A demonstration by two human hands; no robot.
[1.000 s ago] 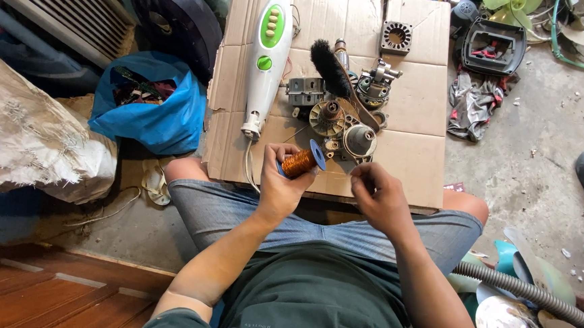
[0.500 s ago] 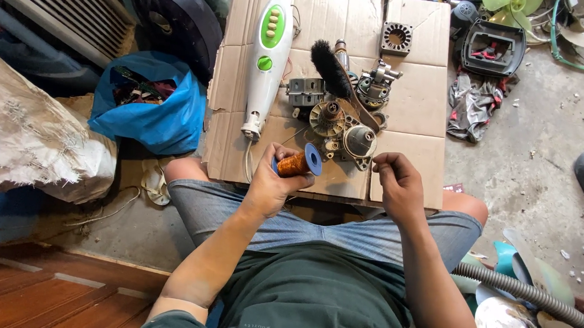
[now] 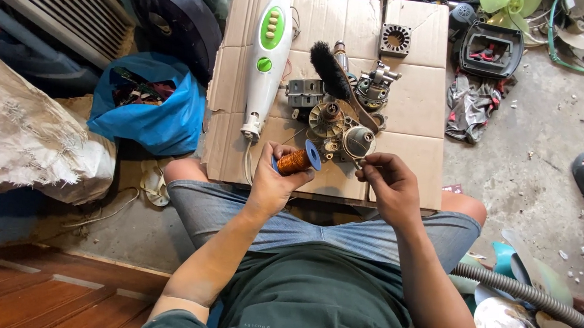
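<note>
1. One spool of copper wire [image 3: 295, 161] with blue end caps sits in the left hand [image 3: 274, 183], just above the near edge of the cardboard sheet [image 3: 417, 111].
2. The left hand is curled around the spool, thumb on one side and fingers on the other, holding it on its side.
3. The right hand [image 3: 388, 187] is just right of the spool, apart from it, with thumb and fingertips pinched together. Whether anything thin lies in the pinch is too small to tell.
4. Just beyond both hands, on the cardboard, lies a cluster of metal motor parts [image 3: 338, 123], among them a round disc and a small cup-shaped piece.
5. A black brush [image 3: 331, 72] lies slantwise across those parts.
6. Left of the parts rests a long white and green appliance [image 3: 268, 54], with its cord end towards the person.
7. At the far edge of the cardboard stands a square metal ring [image 3: 395, 40].
8. Left of the cardboard, on the floor, is a blue plastic bag [image 3: 150, 111] holding scraps.
9. Right of the cardboard lie a grey rag [image 3: 470, 104] and a black casing [image 3: 491, 51].
10. A grey ribbed hose [image 3: 527, 293] runs near the person's right leg.
</note>
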